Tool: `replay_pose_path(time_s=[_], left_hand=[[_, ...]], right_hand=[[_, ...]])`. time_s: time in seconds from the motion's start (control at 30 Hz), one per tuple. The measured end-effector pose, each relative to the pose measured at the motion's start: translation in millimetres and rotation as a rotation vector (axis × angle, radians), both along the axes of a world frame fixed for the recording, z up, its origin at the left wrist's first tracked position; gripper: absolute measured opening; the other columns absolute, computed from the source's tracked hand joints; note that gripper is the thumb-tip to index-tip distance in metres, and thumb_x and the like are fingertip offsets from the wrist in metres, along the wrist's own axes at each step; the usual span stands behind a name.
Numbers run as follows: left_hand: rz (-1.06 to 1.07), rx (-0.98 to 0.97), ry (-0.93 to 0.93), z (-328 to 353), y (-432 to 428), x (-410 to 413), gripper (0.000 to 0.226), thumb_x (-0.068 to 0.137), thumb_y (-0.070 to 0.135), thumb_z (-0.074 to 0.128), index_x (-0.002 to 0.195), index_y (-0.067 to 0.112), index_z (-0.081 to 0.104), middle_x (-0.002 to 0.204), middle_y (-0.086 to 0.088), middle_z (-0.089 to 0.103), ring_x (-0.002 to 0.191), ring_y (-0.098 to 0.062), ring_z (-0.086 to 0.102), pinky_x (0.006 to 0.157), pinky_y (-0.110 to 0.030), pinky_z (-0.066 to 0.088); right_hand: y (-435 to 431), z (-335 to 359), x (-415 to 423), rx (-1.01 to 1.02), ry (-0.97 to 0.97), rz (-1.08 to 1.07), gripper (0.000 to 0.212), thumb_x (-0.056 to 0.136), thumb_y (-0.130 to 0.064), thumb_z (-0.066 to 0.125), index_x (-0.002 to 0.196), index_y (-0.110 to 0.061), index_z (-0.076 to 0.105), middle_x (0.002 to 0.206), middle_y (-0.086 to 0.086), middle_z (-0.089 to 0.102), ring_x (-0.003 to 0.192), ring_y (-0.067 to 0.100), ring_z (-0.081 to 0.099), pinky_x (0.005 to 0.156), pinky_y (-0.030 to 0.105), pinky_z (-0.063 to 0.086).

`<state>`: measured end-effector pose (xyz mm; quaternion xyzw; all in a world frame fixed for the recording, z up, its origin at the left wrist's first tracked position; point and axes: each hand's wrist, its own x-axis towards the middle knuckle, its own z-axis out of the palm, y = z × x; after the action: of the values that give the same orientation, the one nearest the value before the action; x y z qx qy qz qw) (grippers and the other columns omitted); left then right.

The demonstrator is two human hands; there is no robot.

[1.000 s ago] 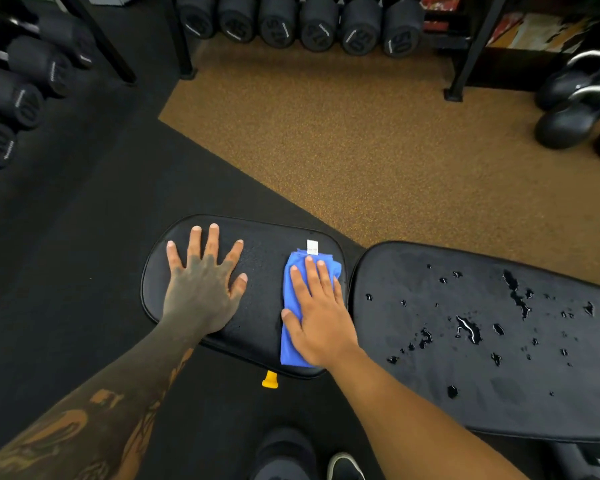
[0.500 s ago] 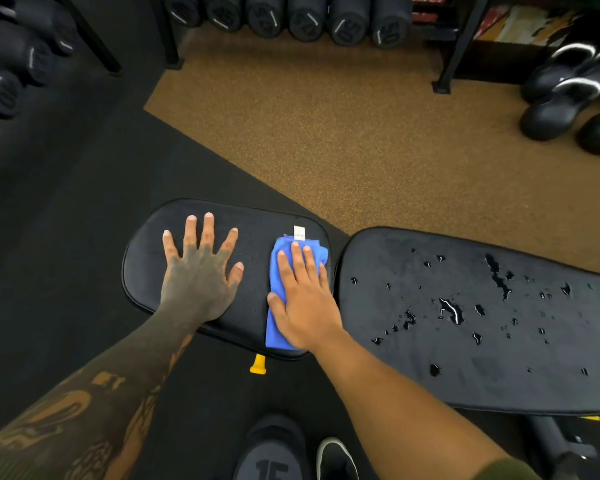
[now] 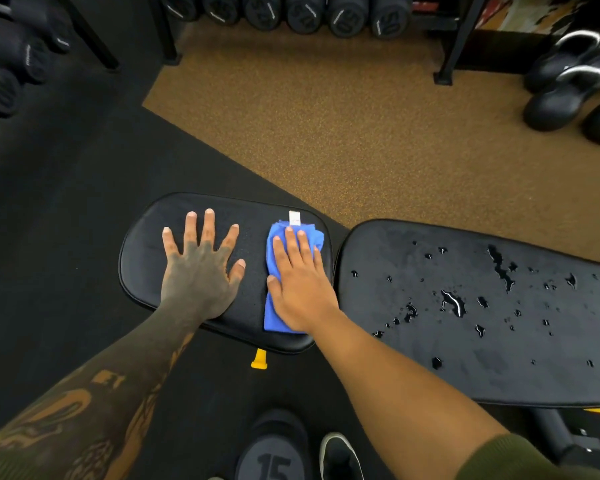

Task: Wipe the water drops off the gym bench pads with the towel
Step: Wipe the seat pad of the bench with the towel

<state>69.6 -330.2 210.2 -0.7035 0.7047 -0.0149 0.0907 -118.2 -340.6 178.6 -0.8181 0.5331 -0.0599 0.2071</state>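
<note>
1. Folded blue towel [image 3: 293, 278] pinned flat under right hand [image 3: 300, 285], fingers [image 3: 289, 242] straight and close together, pressing rather than gripping; nothing closed around the cloth. Likely to slip out or bunch on a fast sweep, leaving bare palm on the pad.
2. Left hand [image 3: 201, 271] spread wide and flat on the seat pad [image 3: 142, 258], holding nothing. Dry-looking there, but skin moisture could smear back onto wiped vinyl.
3. Towel sitting at the right end of the seat pad, just beside the gap to the back pad [image 3: 499, 375]. Could catch or sag into that gap when carried across.
4. Water drops [image 3: 452, 301] scattered over the back pad, some pooled in larger patches, none yet touched. Small folded cloth may saturate and only push water along, leaving streaks.
5. Drops near the front edge apt to be shoved off onto the black floor mat [image 3: 66, 202] or the shoe [image 3: 340, 455] below.
6. White towel tag [image 3: 294, 217] sticking out past the fingers; minor risk of dragging and leaving a missed line.
</note>
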Motion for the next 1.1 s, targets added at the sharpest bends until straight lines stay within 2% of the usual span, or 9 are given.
replay_pose_path(time_s=[0.17,0.3,0.4,0.6,0.77,0.87,1.0,1.1], left_hand=[[-0.006,-0.003,0.004,-0.1,1.2,1.9,0.067,0.095,0.057,0.02,0.154,0.029,0.007,0.163,-0.014,0.0,0.148,-0.038,-0.003,0.114,-0.065,0.005],[-0.004,-0.004,0.009,-1.2,0.7,1.7,0.066,0.095,0.057,0.019,0.153,0.029,0.005,0.163,-0.014,-0.002,0.148,-0.038,-0.005,0.115,-0.065,0.004],[0.0,0.002,0.003,-0.4,0.0,0.5,0.066,0.095,0.057,0.018,0.153,0.03,0.003,0.163,-0.013,-0.004,0.149,-0.037,-0.006,0.115,-0.064,0.002],[0.002,-0.01,0.024,0.7,0.6,-0.3,0.066,0.095,0.057,0.021,0.154,0.029,0.009,0.163,-0.014,0.0,0.149,-0.038,-0.003,0.115,-0.065,0.004],[0.01,-0.005,0.026,1.3,0.4,-1.8,0.066,0.095,0.056,0.021,0.153,0.029,0.007,0.163,-0.013,-0.001,0.148,-0.038,-0.005,0.115,-0.065,0.002],[0.012,0.003,0.024,0.5,-1.4,-2.8,0.066,0.095,0.057,0.021,0.153,0.03,0.005,0.163,-0.012,-0.004,0.148,-0.037,-0.007,0.115,-0.064,0.001],[0.019,0.0,0.024,1.3,-0.6,-2.4,0.066,0.095,0.057,0.021,0.154,0.03,0.006,0.163,-0.012,-0.003,0.148,-0.037,-0.006,0.115,-0.064,0.002],[0.013,-0.004,0.019,4.2,0.8,-2.2,0.066,0.095,0.056,0.021,0.153,0.03,0.007,0.163,-0.012,-0.001,0.148,-0.037,-0.004,0.115,-0.064,0.003]], right_hand=[[-5.0,-6.1,-22.3,0.038,-0.007,-0.046,0.063,0.101,-0.034,0.029,0.154,-0.018,0.0,0.162,0.002,-0.012,0.148,0.02,-0.017,0.121,0.044,-0.003],[-44.0,-1.2,-5.7,0.07,0.033,-0.133,0.062,0.102,-0.031,0.027,0.154,-0.013,0.0,0.162,0.006,-0.012,0.148,0.024,-0.017,0.12,0.047,-0.004],[-57.2,5.7,13.6,0.052,0.034,-0.097,0.062,0.101,-0.029,0.027,0.154,-0.014,-0.002,0.162,0.005,-0.013,0.147,0.025,-0.018,0.12,0.047,-0.006],[-29.4,-0.2,-2.3,-0.004,0.0,-0.008,0.063,0.101,-0.033,0.028,0.154,-0.017,-0.001,0.162,0.002,-0.012,0.148,0.021,-0.017,0.121,0.044,-0.004],[-42.6,-3.4,-7.8,0.065,0.048,-0.119,0.063,0.102,-0.032,0.026,0.154,-0.014,-0.003,0.162,0.005,-0.014,0.147,0.024,-0.018,0.12,0.047,-0.005],[-39.9,2.8,7.6,0.049,0.061,-0.104,0.064,0.101,-0.033,0.026,0.154,-0.013,-0.003,0.162,0.007,-0.014,0.147,0.026,-0.019,0.119,0.047,-0.008],[3.1,5.0,11.1,-0.019,0.004,0.015,0.064,0.099,-0.036,0.027,0.154,-0.019,-0.002,0.162,0.003,-0.012,0.147,0.023,-0.018,0.12,0.047,-0.006],[25.3,-4.3,-10.1,0.019,-0.008,-0.058,0.064,0.098,-0.041,0.026,0.154,-0.026,-0.001,0.163,-0.003,-0.012,0.147,0.02,-0.018,0.118,0.052,-0.003]])
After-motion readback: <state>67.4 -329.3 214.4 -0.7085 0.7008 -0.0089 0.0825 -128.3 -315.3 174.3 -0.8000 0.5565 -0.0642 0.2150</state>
